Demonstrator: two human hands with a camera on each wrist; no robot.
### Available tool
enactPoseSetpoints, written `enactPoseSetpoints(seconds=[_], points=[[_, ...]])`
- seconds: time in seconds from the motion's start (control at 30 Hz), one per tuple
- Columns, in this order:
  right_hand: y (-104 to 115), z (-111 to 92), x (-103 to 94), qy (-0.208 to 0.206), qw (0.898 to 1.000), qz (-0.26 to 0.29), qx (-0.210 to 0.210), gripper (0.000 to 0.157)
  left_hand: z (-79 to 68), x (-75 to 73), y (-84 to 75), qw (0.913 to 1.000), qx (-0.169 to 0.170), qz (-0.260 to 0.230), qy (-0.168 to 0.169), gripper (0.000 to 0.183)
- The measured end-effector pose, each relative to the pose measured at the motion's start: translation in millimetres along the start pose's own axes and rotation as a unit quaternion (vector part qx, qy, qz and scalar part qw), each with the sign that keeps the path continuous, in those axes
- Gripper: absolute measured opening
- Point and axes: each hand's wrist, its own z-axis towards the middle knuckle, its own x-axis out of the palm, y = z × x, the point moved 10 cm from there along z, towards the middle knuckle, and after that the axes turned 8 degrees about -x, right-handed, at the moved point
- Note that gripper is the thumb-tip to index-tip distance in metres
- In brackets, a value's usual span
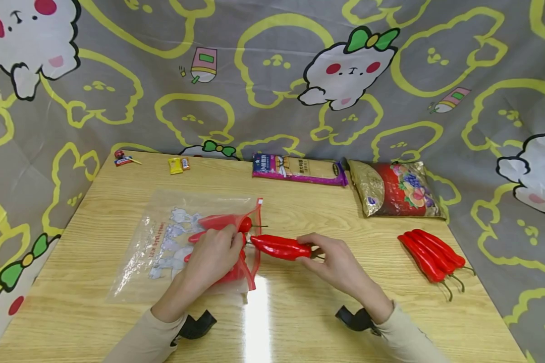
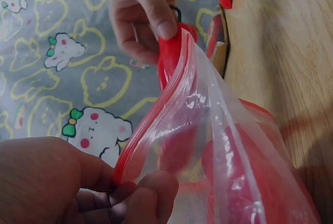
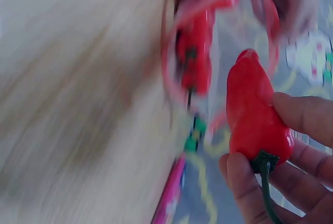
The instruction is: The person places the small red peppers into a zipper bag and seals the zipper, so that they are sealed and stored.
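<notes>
A clear zip bag (image 1: 141, 252) with a red zip edge and printed animal figures lies on the table, several red chili peppers (image 1: 218, 221) inside it. My left hand (image 1: 213, 254) pinches the bag's red rim, holding its mouth apart, as the left wrist view also shows. My right hand (image 1: 333, 257) grips another red chili pepper (image 3: 255, 115) near its green stem. The tip of this pepper points at the bag's opening, and in the left wrist view its lower part shows through the plastic.
On the right of the table lie several red chili peppers (image 1: 436, 254) side by side. Along the back are a gold and red bag (image 1: 399, 189), a purple-edged packet (image 1: 300, 170), yellow wrapped candy (image 1: 175, 166) and a lollipop (image 1: 120, 155). A patterned cloth hangs behind.
</notes>
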Motion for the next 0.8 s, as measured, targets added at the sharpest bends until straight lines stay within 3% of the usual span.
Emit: enactPoseSetpoints(seconds=[0.13,0.3,0.43,0.67,0.8], points=[[25.5,19.3,23.9,0.027,0.998,0.01,-0.056,0.031,-0.3,-0.4,-0.8,1.0,0.002,-0.006,0.004,0.02],[41.1,31.8,37.6,0.027,0.994,0.013,-0.108,0.028,-1.5,-2.9,-2.6,1.0,0.006,-0.006,0.003,0.019],[40.8,39.1,50.5,0.047,0.993,0.039,-0.105,0.029,-2.5,-0.9,-3.7,0.9997,0.005,-0.016,0.015,0.019],[39.3,51.7,77.8,0.068,0.985,0.14,-0.073,0.028,-3.5,1.4,-3.7,0.999,0.006,-0.037,0.025,0.021],[45.2,56.8,83.1,0.059,0.984,0.144,-0.085,0.026,-3.4,0.7,-5.2,0.9992,0.009,-0.033,0.018,0.02]])
